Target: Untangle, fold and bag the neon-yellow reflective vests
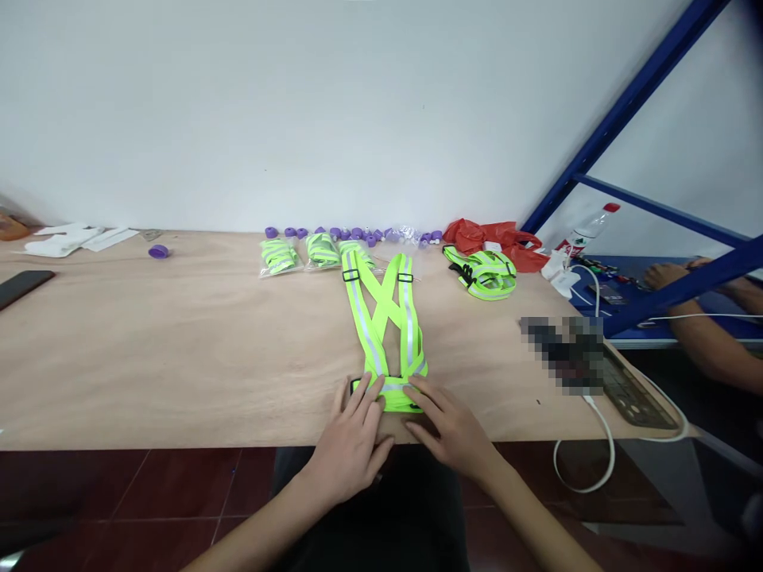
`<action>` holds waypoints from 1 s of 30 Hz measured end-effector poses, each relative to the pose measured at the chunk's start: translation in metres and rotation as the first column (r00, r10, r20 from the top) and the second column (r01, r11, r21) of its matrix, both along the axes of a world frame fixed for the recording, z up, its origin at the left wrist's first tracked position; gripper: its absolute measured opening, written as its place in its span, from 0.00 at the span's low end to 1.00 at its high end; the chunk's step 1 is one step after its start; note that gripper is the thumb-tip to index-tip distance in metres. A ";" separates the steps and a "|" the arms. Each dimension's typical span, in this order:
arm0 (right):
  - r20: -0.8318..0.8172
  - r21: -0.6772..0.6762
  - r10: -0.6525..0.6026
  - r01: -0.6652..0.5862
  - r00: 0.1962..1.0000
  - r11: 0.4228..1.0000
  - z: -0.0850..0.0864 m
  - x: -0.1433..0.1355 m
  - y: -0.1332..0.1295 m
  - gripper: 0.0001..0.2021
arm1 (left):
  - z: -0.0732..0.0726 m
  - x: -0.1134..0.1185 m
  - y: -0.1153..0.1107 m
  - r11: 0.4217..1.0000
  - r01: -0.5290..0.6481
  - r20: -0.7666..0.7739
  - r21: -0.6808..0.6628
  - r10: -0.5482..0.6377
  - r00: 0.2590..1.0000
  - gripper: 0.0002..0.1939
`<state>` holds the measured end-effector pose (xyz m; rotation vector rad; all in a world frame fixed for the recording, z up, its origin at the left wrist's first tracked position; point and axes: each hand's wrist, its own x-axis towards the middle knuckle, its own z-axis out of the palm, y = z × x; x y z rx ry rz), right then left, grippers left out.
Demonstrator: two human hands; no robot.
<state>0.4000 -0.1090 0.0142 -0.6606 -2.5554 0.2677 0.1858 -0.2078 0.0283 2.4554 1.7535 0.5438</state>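
Note:
A neon yellow reflective vest made of straps lies flat on the table in front of me. Its two shoulder straps cross in the middle and carry black slide buckles and silver stripes. My left hand rests with spread fingers on the left end of the folded waist band. On the band's right end lie the fingertips of my right hand, also stretched out. Neither hand is wrapped round the strap. Part of the waist band is hidden under my fingers.
Behind the vest lie clear bags of folded straps and several purple caps. Another strap bundle sits right, by a red plastic bag. A blurred device with a white cable lies near the right edge. Another person's arms show beyond blue bars.

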 end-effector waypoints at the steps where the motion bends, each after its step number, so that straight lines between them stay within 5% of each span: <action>1: 0.003 0.016 0.007 -0.007 1.000 1.000 -0.001 0.002 -0.003 0.24 | -0.001 -0.002 -0.003 1.000 0.020 -0.003 0.004 -0.020 1.000 0.17; 10: -0.101 0.212 0.023 -0.002 0.995 0.977 -0.015 0.014 -0.040 0.19 | -0.017 -0.014 -0.022 0.970 0.106 0.089 0.219 -0.128 0.988 0.09; 15: -0.201 -0.004 -0.029 0.029 0.979 1.000 -0.006 0.012 -0.033 0.17 | -0.004 -0.016 -0.007 0.959 0.131 0.242 0.253 -0.194 0.951 0.10; 21: -0.169 -0.290 -0.187 0.133 0.968 0.948 0.004 -0.003 -0.006 0.13 | 0.015 -0.018 0.034 0.996 0.078 0.423 -0.035 -0.056 0.904 0.11; 25: -0.154 -0.113 -0.230 0.214 0.961 0.970 0.001 -0.010 0.005 0.12 | 0.012 -0.014 0.054 0.998 0.004 0.375 -0.070 0.023 0.927 0.15; 30: -0.241 0.174 -0.230 0.275 0.943 0.945 -0.008 -0.008 -0.003 0.09 | 0.005 -0.010 0.061 1.000 -0.016 0.338 -0.018 0.021 0.941 0.05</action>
